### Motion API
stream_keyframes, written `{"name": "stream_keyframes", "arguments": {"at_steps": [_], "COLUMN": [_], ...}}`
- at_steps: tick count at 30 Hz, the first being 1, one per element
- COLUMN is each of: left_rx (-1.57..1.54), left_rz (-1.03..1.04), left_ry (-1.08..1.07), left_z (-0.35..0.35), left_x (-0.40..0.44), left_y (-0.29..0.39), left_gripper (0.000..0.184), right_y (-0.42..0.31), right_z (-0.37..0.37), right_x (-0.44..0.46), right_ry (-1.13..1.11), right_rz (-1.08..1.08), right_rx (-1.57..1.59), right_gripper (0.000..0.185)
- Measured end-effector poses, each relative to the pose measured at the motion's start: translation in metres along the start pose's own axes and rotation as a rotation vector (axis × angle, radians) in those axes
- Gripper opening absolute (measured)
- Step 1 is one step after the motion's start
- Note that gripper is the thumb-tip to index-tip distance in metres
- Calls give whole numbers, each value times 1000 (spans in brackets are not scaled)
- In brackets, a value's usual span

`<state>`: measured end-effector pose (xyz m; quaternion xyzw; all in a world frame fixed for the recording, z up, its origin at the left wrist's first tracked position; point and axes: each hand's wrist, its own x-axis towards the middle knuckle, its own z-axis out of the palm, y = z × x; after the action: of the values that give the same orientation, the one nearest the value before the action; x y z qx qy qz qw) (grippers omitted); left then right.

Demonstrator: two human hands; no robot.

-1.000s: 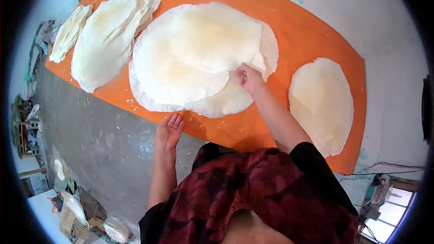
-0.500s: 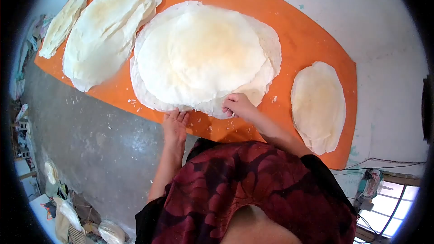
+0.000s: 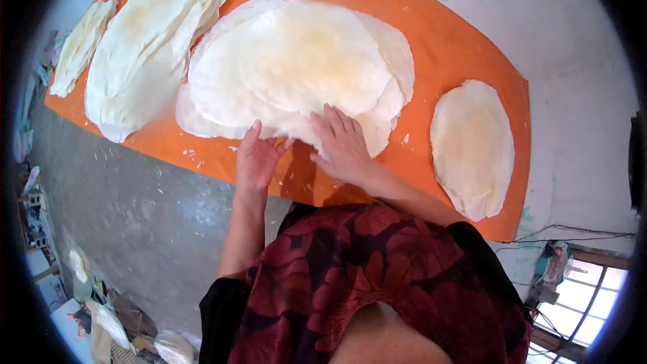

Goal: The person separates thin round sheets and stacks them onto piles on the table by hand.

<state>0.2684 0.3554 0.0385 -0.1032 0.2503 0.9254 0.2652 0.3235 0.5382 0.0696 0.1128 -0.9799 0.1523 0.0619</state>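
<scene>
A large pile of thin, round pale sheets (image 3: pixel 290 54) lies on the orange tabletop (image 3: pixel 438 47), its near edge lifted or folded up a little. My left hand (image 3: pixel 261 155) is at that near edge, palm turned up, thumb and fingers apart, with the fingertips close to or just under the sheets. To its right my right hand (image 3: pixel 340 141) has its fingers spread over the near edge, resting on the top sheet. Neither hand is closed round anything.
Another folded stack (image 3: pixel 135 54) and a narrower one (image 3: pixel 82 47) lie at the left. An oval stack (image 3: pixel 473 152) is at the right. Grey floor (image 3: pixel 155 209) borders the table, with bags and bundles (image 3: pixel 111 327) at lower left. A window (image 3: pixel 586 303) is at lower right.
My right hand has moved from the pile's right side to its near edge and opened. My left hand has come up to that edge. The near edge has shifted away from me.
</scene>
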Motion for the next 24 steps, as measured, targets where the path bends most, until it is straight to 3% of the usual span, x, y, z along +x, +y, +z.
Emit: {"name": "stream_keyframes", "arguments": {"at_steps": [2,5,8,9,10,13,16,20,24], "left_rx": [-39,5,-150,-260,-87,176,220,264,368], "left_rz": [60,124,18,-31,9,140,174,186,208], "left_ry": [-207,-226,-9,225,248,270,251,228,187], "left_z": [-7,-11,-43,-46,-48,-46,-46,-47,-43], "left_x": [7,7,32,39,41,67,88,107,133], "left_y": [-2,-4,-8,-9,-9,-3,5,12,6], "left_gripper": [33,29,28,28,37,39,41,44,46], "right_y": [4,12,8,5,3,8,29,81,85], "right_z": [1,-9,-31,-37,-41,-40,-46,-13,10], "right_x": [12,31,46,52,58,42,59,99,136], "right_ry": [61,-64,-287,-370,-448,-365,-291,-36,182], "right_rz": [-12,14,45,43,42,-55,155,449,554], "right_rx": [-89,-83,-113,-121,-130,188,513,718,900], "right_gripper": [57,46,41,41,41,44,49,47,41]}}
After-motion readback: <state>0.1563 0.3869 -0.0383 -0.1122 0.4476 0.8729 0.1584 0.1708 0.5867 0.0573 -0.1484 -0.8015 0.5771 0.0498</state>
